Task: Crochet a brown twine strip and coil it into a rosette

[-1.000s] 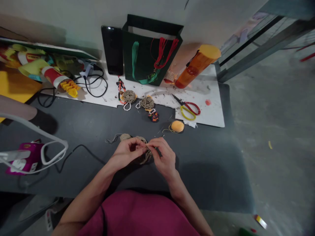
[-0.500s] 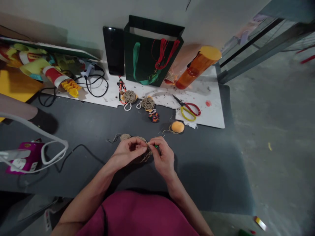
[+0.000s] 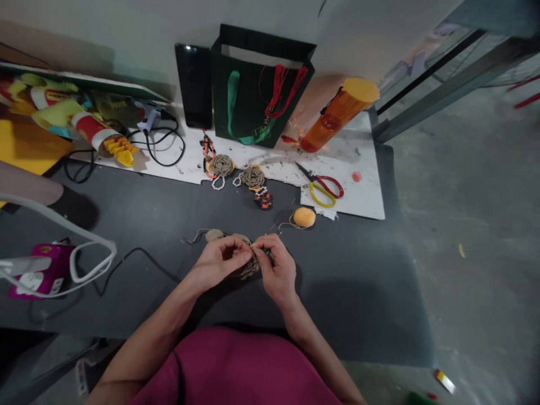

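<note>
Above a grey tabletop [image 3: 358,270], pinching a small strand [image 3: 252,246] between left hand [image 3: 223,260] and right hand [image 3: 278,269], over bunched brown cord [image 3: 253,268]; apparently clasping a green object [image 3: 266,251] in the right; seemingly mid-work, with 2 coiled rosettes [image 3: 253,177] perhaps done beyond, remainder impossible to gauge.

Brown yarn [image 3: 252,268] partly hidden, shirt [image 3: 240,365] cropped
</note>
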Motion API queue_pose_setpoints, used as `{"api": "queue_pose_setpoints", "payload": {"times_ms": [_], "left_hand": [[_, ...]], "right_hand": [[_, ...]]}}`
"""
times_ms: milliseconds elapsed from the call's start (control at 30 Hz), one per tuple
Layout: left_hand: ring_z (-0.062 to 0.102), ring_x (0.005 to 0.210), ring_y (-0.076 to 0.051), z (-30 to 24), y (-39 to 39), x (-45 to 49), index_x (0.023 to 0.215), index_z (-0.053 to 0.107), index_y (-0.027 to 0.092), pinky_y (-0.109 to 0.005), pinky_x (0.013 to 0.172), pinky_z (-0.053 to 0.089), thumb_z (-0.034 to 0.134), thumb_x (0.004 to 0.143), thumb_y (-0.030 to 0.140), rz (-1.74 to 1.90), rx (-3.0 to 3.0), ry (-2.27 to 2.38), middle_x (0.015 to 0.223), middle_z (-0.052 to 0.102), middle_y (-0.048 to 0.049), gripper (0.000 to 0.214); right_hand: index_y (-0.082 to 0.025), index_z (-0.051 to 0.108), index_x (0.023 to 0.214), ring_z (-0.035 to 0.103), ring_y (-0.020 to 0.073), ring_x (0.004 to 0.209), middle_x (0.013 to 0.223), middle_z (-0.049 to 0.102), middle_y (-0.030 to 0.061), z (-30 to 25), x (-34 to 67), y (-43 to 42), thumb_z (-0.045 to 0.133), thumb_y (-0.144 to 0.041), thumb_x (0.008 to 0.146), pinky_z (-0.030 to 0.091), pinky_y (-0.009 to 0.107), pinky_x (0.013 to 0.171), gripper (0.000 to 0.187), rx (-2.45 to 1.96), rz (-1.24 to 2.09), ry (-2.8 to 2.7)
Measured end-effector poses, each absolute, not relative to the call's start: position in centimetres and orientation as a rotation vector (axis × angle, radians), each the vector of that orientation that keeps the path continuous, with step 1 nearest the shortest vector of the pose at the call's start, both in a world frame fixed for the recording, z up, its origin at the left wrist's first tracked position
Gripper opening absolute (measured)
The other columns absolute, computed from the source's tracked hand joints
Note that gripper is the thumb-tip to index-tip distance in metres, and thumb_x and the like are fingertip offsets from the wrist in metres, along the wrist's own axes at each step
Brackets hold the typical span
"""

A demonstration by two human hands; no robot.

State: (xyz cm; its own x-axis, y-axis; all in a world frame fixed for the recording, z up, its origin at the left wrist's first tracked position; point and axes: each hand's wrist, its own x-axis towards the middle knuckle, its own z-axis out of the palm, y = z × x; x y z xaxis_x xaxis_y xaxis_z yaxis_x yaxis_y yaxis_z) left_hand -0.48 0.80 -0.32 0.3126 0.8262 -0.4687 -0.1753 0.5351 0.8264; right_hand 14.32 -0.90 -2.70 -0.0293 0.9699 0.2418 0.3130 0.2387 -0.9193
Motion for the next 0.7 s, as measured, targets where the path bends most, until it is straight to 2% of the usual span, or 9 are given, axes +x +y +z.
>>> {"api": "queue_pose_setpoints", "payload": {"times_ms": [133,267,467,600,700], "left_hand": [[0.046,0.053,-0.007,-0.5,0.8,-0.6,0.068,0.062,0.015,-0.021,0.052,0.036,0.080,0.063,0.039,0.825,0.628,1.056,0.060,0.055,0.0035,0.030],[0.048,0.054,-0.007,-0.6,0.9,-0.6,0.069,0.063,0.015,-0.020,0.052,0.037,0.081,0.062,0.038,0.857,0.505,1.004,0.064,0.057,0.0033,0.030],[0.049,0.052,-0.005,-0.8,0.9,-0.6,0.069,0.063,0.014,-0.018,0.051,0.037,0.085,0.057,0.035,0.801,0.391,0.883,0.067,0.057,0.0033,0.032],[0.049,0.052,-0.006,-0.9,0.7,-0.3,0.069,0.062,0.015,-0.018,0.051,0.036,0.083,0.061,0.039,0.848,0.502,0.973,0.062,0.056,0.0032,0.033],[0.049,0.053,-0.007,-0.9,0.5,-0.3,0.071,0.061,0.015,-0.020,0.052,0.039,0.080,0.065,0.042,0.892,0.606,1.036,0.060,0.056,0.0033,0.033]], "right_hand": [[-0.023,0.057,0.093,0.060,0.0135,0.072,0.082,0.063,0.0009,-2.9,14.3,-1.1,0.052,-0.027,0.090,0.049,0.026,0.066,0.007,-1.310,1.119,-1.389],[-0.020,0.057,0.077,0.053,0.0104,0.057,0.066,0.058,-0.0022,-2.4,14.5,-0.9,0.061,-0.034,0.084,0.044,0.023,0.055,0.017,-1.327,1.332,-1.334],[-0.020,0.056,0.075,0.049,0.0088,0.052,0.062,0.055,-0.0037,-2.0,15.4,-0.4,0.065,-0.044,0.081,0.042,0.021,0.049,0.027,-1.220,1.568,-1.274],[-0.020,0.058,0.078,0.055,0.0101,0.057,0.067,0.059,-0.0022,-2.2,15.8,-0.3,0.066,-0.043,0.081,0.046,0.021,0.053,0.024,-1.234,1.486,-1.302],[-0.022,0.062,0.095,0.063,0.0130,0.071,0.081,0.067,0.0012,-2.1,15.8,-0.3,0.060,-0.040,0.086,0.052,0.025,0.065,0.020,-1.248,1.363,-1.293]]}}
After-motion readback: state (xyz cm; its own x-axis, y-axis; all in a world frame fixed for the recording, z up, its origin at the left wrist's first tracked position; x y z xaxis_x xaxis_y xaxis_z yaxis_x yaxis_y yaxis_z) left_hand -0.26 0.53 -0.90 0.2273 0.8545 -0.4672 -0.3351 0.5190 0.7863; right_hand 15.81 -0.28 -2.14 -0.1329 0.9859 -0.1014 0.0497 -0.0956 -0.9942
